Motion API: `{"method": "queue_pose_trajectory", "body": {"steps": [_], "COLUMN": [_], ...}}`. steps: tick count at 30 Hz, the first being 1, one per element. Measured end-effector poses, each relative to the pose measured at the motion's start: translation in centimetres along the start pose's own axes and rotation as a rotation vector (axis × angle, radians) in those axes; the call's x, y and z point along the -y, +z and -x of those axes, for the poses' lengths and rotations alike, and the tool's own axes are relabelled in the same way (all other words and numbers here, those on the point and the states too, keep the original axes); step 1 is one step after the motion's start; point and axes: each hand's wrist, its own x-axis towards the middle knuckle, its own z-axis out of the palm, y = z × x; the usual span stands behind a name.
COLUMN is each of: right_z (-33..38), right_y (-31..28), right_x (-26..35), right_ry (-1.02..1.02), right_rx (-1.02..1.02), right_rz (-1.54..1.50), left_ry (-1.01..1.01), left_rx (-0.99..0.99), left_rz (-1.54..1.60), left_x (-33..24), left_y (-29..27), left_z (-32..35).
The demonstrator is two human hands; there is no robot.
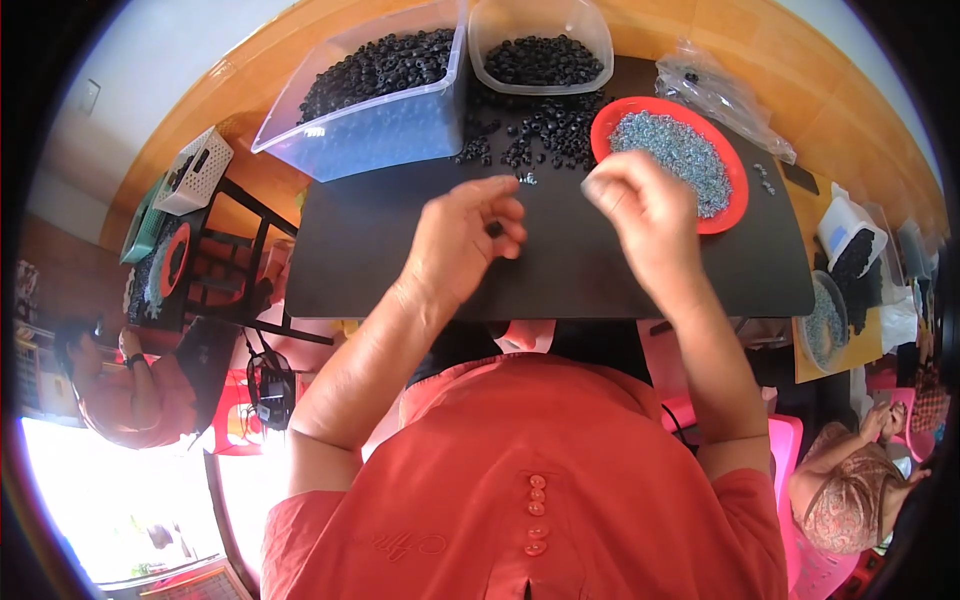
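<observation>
My left hand (462, 235) is above the middle of the dark table, its fingers curled around a small black round piece (494, 229). Just past its index fingertip lie a few tiny pale-blue pieces (527, 179). My right hand (645, 205) has its thumb and fingertips pressed together in a pinch; anything between them is too small to make out. It overlaps the near-left rim of a red oval plate (738, 190), which is heaped with shiny blue-grey small pieces (690, 160). Loose black round pieces (560, 130) are scattered beyond both hands.
A large clear tub (380, 150) and a smaller one (604, 75), both with black pieces, stand at the table's far side. A clear plastic bag (725, 100) lies behind the plate. Other people sit at side tables, left and right. A pink chair (785, 450) is beside me.
</observation>
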Motion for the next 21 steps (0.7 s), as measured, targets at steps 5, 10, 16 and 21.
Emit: {"method": "queue_pose_trajectory", "body": {"steps": [5,10,16,21], "right_z": [4.6,6.4,6.7,6.4], "right_y": [5.0,4.9,2.5,2.0], "right_x": [1.1,1.4,2.6,1.4], "right_ry": [-0.506,-0.557,-0.519,-0.409], "right_rx": [0.095,0.101,0.162,0.097], "right_rz": [0.49,0.504,0.35,0.335], "left_ry": [-0.126,-0.153,-0.181,-0.153], "left_rx": [0.12,0.088,0.225,0.293], "left_rz": [0.357,0.513,0.478,0.375], "left_x": [3.8,5.2,4.8,5.9], "left_y": [0.8,0.1,1.8,1.9], "left_z": [3.1,4.3,6.1,5.3]}}
